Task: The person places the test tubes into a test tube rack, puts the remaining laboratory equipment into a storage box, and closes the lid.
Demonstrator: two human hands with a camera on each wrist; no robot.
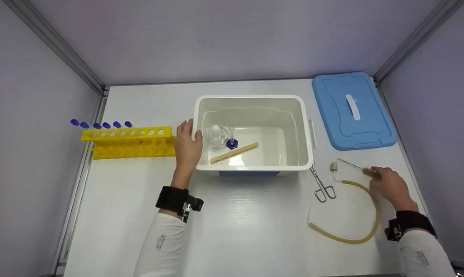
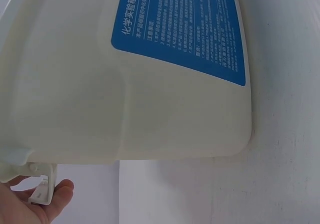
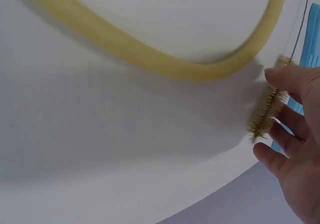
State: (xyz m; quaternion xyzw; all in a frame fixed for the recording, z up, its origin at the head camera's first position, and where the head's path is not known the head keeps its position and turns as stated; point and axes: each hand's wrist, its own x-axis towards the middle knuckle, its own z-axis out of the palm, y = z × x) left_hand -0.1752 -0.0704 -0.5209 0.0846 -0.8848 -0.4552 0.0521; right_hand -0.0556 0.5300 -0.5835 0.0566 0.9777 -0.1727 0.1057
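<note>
My left hand (image 1: 188,148) is at the left end of a white plastic box (image 1: 251,168). In the left wrist view its fingers hold the box's white side latch (image 2: 44,191). My right hand (image 1: 391,186) pinches a test tube brush (image 3: 267,108) by its tan bristles, the thin wire stem pointing away toward the back left. In the box lie a glass alcohol lamp (image 1: 218,136) with a white cap, a small measuring cylinder (image 1: 232,143) with a blue base, and a wooden strip (image 1: 234,153).
Yellow rubber tubing (image 1: 355,241) with a stopper (image 1: 334,166) curves beside my right hand. Metal crucible tongs (image 1: 322,188) lie by the box's front right corner. A blue lid (image 1: 336,115) lies at back right. Several blue-capped tubes stand in a yellow rack (image 1: 132,152) at left.
</note>
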